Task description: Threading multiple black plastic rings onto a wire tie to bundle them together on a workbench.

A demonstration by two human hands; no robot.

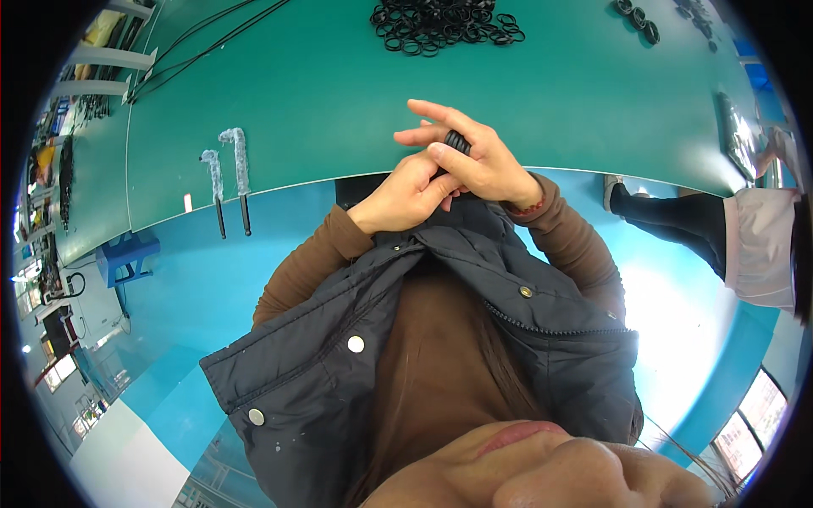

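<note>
My two hands meet in front of me at the near edge of the green table. Between them is a small stack of black rings, lined up side by side. My right hand has its thumb bent across the stack, while its foremost fingers stretch out to the left. From the other side my left hand closes on the stack, its fingers partly hidden under the right hand. Whether the rings sit around a finger, I cannot tell. A heap of loose black rings lies at the far side of the table.
Two L-shaped hex keys, partly wrapped in clear film, lie at the left near edge, handles overhanging. Black cords cross the far left. A few more rings lie far right. A clear bag and another person are at right.
</note>
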